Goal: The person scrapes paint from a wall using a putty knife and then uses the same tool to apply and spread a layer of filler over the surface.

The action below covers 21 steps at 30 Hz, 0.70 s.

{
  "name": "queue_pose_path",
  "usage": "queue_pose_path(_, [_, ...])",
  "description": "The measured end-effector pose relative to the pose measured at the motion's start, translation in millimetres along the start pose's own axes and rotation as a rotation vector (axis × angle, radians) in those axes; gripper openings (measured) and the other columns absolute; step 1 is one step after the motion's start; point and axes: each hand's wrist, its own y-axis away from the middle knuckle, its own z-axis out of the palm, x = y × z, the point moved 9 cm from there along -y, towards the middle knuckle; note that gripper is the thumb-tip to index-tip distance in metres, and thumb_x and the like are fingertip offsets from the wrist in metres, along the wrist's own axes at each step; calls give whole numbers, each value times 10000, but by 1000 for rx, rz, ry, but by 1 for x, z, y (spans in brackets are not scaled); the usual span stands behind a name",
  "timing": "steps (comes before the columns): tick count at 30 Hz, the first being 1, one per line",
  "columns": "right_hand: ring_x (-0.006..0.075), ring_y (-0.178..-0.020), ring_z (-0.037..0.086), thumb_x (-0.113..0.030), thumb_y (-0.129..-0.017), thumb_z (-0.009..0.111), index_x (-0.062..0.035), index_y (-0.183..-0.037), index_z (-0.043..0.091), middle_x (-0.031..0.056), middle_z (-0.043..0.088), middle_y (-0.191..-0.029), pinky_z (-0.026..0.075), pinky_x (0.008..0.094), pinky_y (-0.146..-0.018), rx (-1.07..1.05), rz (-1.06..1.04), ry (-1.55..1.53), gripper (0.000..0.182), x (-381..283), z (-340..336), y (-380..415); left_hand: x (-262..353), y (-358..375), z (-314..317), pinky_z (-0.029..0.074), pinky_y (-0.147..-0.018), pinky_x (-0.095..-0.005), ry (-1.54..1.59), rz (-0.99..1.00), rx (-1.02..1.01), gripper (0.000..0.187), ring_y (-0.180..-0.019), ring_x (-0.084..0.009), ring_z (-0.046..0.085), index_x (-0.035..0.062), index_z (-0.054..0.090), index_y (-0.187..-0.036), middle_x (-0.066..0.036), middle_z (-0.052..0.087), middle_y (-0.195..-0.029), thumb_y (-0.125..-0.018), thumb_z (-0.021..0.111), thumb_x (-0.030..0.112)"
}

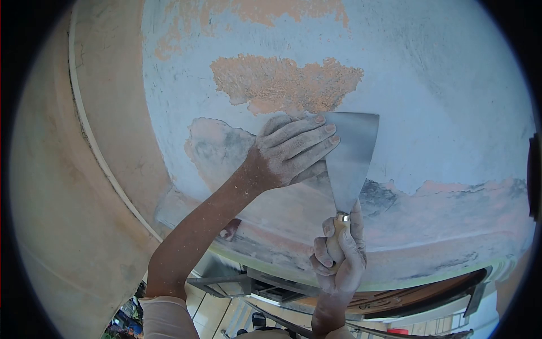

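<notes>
A wide putty knife (353,152) with a flat metal blade and a pale handle stands upright against the wall, its broad edge uppermost. My right hand (341,254) is closed around the handle. My left hand (296,144), dusted white, reaches in from the left with its fingers stretched out and their tips on the left side of the blade. Just above both lies a rough patch of peeling peach paint (288,82). Left of my left hand, a bare grey patch (217,141) shows in the wall (429,124).
A cable or thin trim strip (93,138) runs down the wall at the left. Below are a dark metal frame (226,282), a brown wooden panel (418,296) and floor tiles (212,311). Along the lower wall runs a ragged, stripped band (451,220).
</notes>
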Motion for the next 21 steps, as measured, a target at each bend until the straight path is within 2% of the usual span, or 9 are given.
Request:
queue_pose_path(4, [54, -476, 395, -55, -919, 407, -84, -1408, 249, 105, 499, -894, 302, 147, -343, 3, 14, -13, 515, -6, -7, 0, 3, 2, 3, 435, -825, -338, -14, 42, -1, 394, -1008, -167, 591, 139, 642, -1034, -2, 619, -1095, -702, 701, 341])
queue_pose_path(7, [53, -472, 396, -61, -918, 412, -82, -1405, 255, 108, 504, -898, 306, 150, -344, 12, 28, -15, 513, -6, -3, -1, -3, -2, -2, 430, -832, -353, -4, -33, 61, 401, -1007, -172, 592, 139, 641, -1035, 1, 615, -1099, -704, 699, 358])
queue_pose_path(10, [54, -472, 396, -64, -917, 414, -81, -1405, 258, 107, 506, -904, 306, 151, -344, 30, 33, -21, 512, -9, -6, 5, 1, 2, 5, 412, -918, -378, -22, -5, -57, 394, -1060, -144, 558, 190, 627, -1061, 25, 598, -1125, -733, 671, 404])
queue_pose_path(21, [50, -491, 389, -81, -926, 410, -93, -1415, 232, 87, 483, -912, 290, 147, -349, -5, 26, 41, 520, -2, 11, 0, -6, -1, -3, 413, -895, -390, -2, -82, 14, 403, -1052, -148, 564, 178, 630, -1041, 24, 606, -1101, -730, 657, 433])
